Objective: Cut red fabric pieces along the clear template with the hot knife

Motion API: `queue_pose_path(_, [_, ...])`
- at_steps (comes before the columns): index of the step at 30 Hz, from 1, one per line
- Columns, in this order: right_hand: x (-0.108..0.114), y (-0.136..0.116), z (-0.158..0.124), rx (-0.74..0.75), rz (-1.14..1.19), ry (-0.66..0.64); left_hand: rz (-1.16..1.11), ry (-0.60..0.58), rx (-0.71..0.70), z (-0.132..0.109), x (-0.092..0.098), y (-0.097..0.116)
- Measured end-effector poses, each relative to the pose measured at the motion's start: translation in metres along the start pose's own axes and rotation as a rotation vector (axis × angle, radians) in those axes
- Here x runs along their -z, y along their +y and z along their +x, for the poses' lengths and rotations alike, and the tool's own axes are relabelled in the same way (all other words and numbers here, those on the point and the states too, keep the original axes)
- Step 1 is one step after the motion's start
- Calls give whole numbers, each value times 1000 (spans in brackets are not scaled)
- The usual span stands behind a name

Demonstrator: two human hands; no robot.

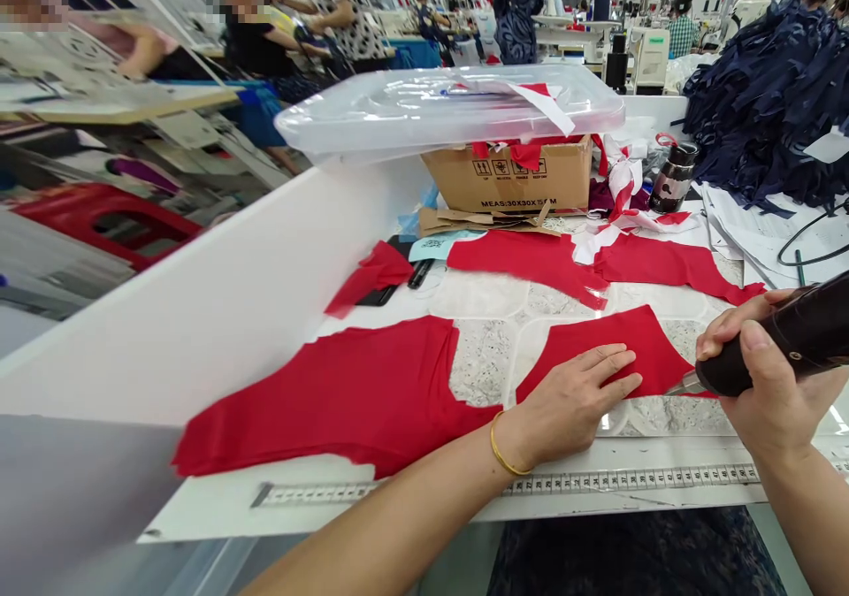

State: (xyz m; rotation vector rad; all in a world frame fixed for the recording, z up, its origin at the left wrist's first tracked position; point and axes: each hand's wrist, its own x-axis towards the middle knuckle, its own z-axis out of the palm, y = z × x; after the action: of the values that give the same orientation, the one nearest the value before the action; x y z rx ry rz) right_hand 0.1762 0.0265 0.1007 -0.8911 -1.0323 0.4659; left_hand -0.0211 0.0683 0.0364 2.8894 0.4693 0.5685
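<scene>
My left hand [570,394] lies flat, fingers extended, on a red cut fabric piece [600,340]. In my right hand [773,393] is a thick black handheld tool [789,335] with a narrow metal tip; its exact kind is unclear. That tip touches or hovers just over the piece's right corner. A larger stack of red fabric pieces [332,393] lies to the left, partly behind my left forearm. Farther back are two more red pieces, one in the middle [521,255] and one at right [669,264].
A tape measure [630,479] runs along the table's front edge. Behind the fabric stand a cardboard box [510,180] under a clear plastic lid [451,110], a black bottle [673,176] and papers [762,233]. A white side wall [218,286] borders the left. Several people work beyond.
</scene>
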Motion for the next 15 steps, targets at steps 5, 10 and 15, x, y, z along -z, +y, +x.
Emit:
queue_pose_path(5, [12,-2,5,33,-67,42,35,-6,-14,2,0,2])
queue_pose_path(10, [20,4,3,41,-112,7,44,-24,-18,0,3,5])
queue_pose_path(15, [22,5,2,46,-113,5,40,-89,-21,7,10,13])
